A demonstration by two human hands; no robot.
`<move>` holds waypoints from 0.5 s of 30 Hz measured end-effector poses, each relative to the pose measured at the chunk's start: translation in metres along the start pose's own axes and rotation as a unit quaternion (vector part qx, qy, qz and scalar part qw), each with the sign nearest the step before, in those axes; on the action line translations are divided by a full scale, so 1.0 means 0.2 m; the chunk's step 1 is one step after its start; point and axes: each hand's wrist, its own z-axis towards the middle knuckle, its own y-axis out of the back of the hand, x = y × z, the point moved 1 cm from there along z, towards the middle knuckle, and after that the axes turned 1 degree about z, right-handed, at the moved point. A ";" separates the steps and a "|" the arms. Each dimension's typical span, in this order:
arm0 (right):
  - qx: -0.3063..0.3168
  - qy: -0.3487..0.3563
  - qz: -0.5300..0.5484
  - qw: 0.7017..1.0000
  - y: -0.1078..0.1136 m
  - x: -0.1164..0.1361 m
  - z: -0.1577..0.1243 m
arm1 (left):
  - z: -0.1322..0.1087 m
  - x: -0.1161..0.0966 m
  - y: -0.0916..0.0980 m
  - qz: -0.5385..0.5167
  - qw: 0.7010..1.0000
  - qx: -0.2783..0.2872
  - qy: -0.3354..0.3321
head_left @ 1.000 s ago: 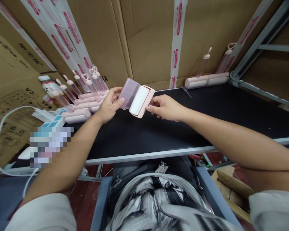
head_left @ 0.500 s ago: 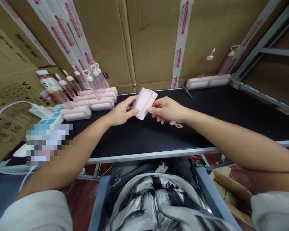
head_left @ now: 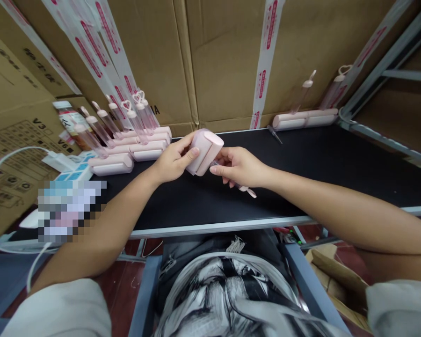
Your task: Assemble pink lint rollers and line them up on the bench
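Observation:
A pink lint roller (head_left: 204,150) with its cover closed is held above the black table top (head_left: 323,159). My left hand (head_left: 173,161) grips its left side, thumb across the front. My right hand (head_left: 239,166) holds the roller's handle, whose pink end sticks out below the palm. Both hands are closed round the roller.
Several finished pink lint rollers (head_left: 129,147) with upright handles stand in a row at the back left. Two more rollers (head_left: 303,118) lie at the back right against the cardboard boxes (head_left: 224,61). A white cable (head_left: 7,164) and a power strip (head_left: 73,173) sit at the left.
The translucent cover, open a second ago with the white roll showing, has been swung shut over the roll. The roller has since been turned slightly in both hands.

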 end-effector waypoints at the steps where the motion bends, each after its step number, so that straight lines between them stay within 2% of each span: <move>1: 0.006 -0.009 0.014 1.000 0.00 0.01 0.00 | 0.00 -0.01 0.01 -0.005 1.000 -0.003 0.003; 4: 0.012 -0.041 0.058 0.997 0.00 0.05 -0.01 | 0.02 -0.03 0.02 -0.016 0.999 -0.019 0.031; 8: 0.023 -0.049 0.113 0.992 0.01 0.05 0.00 | 0.03 -0.03 0.01 -0.047 0.995 -0.044 0.073; 11: 0.041 -0.058 0.161 0.984 0.02 0.03 0.01 | 0.02 -0.04 -0.03 -0.072 0.991 -0.052 0.098; 15: 0.062 -0.105 0.230 0.965 0.03 0.00 0.02 | 0.01 -0.05 -0.10 -0.071 0.983 -0.041 0.164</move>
